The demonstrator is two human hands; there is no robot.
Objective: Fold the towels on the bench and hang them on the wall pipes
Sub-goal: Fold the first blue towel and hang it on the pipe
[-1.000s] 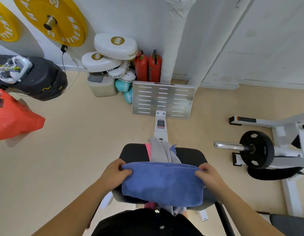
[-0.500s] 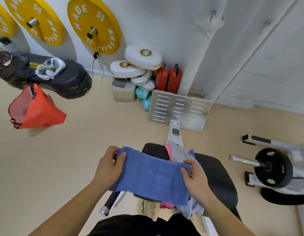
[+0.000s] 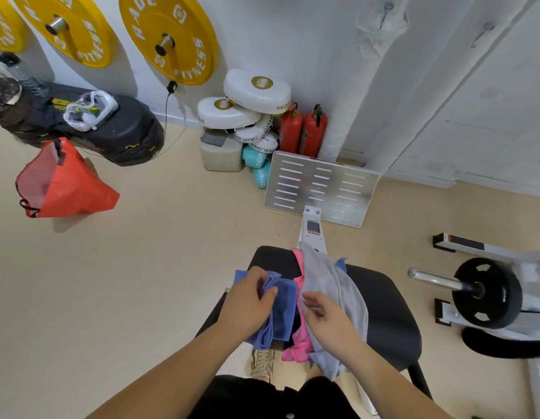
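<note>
Three towels were in play on the padded counter: a blue towel at its left edge, a pink towel beside it, and a grey towel draped along the middle toward the near edge. The left hand held the blue one folded into a narrow pad, its fingers curled and clamped over the upper layers, I judged to keep the fold from springing apart. The right hand hovered just over the pink and grey cloth with its fingers apart and gripping nothing, seemingly free to smooth the fold or lift the next piece. The unfolded ones lay heaped together, probably so they stayed within reach.

None of the towels was on the white wall pipes yet; those stood well apart, beyond the far end of the counter.

Writing was legible around the room: the yellow weight plates read "FITNESS", with a partial "RADE" above; the white pads showed "STARLIGHT" and "AGAINGT THE W…".
</note>
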